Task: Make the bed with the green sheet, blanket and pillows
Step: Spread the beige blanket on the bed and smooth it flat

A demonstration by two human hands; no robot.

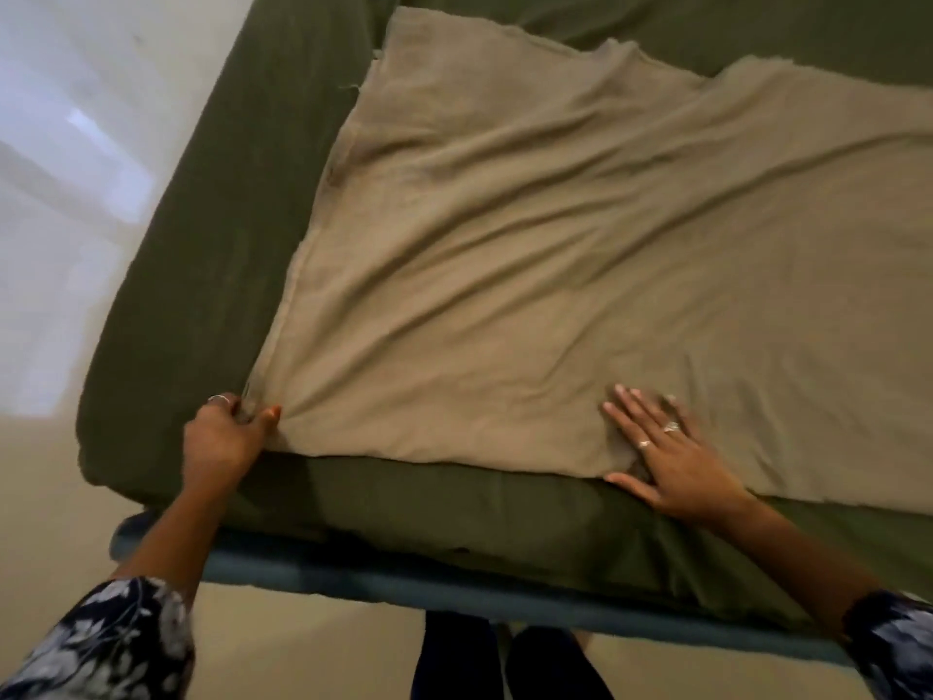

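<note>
A dark green sheet covers the mattress and hangs over its near edge. On top lies a tan blanket, wrinkled, with folds fanning out from its near left corner. My left hand pinches that corner at the bed's near edge. My right hand rests flat on the blanket's near edge, fingers spread, holding nothing. No pillows are in view.
A blue-grey bed frame runs under the mattress along the near side. My legs stand close against it on a beige floor. White curtains or a wall rise at the left.
</note>
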